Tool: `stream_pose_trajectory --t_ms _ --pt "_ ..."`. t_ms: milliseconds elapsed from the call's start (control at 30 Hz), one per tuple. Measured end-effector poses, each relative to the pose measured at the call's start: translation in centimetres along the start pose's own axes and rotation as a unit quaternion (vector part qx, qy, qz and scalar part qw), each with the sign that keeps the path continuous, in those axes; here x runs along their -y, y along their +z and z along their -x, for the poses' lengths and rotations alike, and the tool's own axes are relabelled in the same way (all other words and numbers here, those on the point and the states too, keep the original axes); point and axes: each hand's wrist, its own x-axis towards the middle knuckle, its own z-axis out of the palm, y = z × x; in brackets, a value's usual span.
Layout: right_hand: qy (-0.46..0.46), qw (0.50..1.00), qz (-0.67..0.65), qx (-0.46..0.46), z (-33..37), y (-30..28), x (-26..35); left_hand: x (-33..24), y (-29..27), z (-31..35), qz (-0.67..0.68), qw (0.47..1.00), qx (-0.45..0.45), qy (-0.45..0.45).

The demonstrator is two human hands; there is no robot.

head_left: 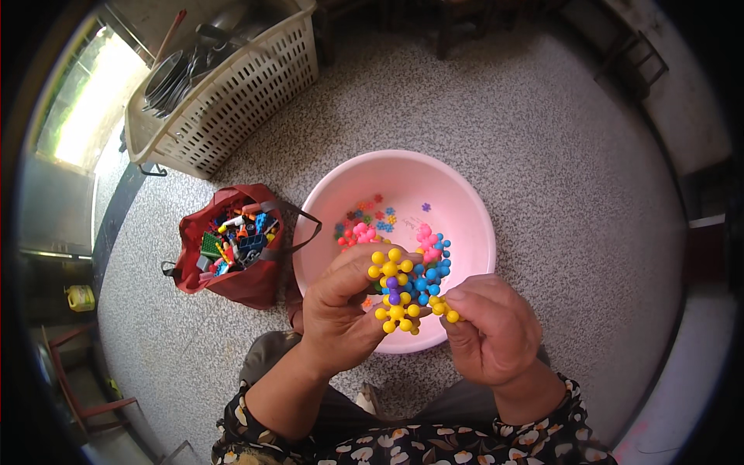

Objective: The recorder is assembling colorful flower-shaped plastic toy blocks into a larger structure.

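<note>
Above the pink basin (465, 225), both hands grip one cluster of knobbed plastic connector pieces (407, 287): yellow, blue, purple, pink. Left hand (341, 310) pinches its yellow upper-left part, fingers closed around it. Right hand (492, 325) nips a yellow piece at lower right. Loose pieces (364, 225) lie in basin. Red bag of building bricks (232, 256) sits left; white slatted basket (225, 101) beyond.

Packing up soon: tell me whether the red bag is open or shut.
Open. The red bag gapes at the top, showing mixed colourful toy pieces inside.
</note>
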Motion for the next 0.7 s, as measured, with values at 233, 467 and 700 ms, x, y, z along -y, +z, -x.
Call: stream_pose_trajectory --t_ms 233,467,700 --pt "-0.040 0.998 0.047 0.016 -0.21 -0.08 0.11 -0.31 0.75 -0.04 0.017 0.998 -0.054 -0.011" --pt "-0.037 0.998 0.055 0.022 -0.07 -0.20 0.37 -0.21 0.81 0.07 0.016 0.998 -0.049 0.020" --pt "-0.016 0.998 0.047 0.039 -0.11 -0.46 0.36 0.10 0.35 0.21 0.016 0.999 -0.039 0.003"
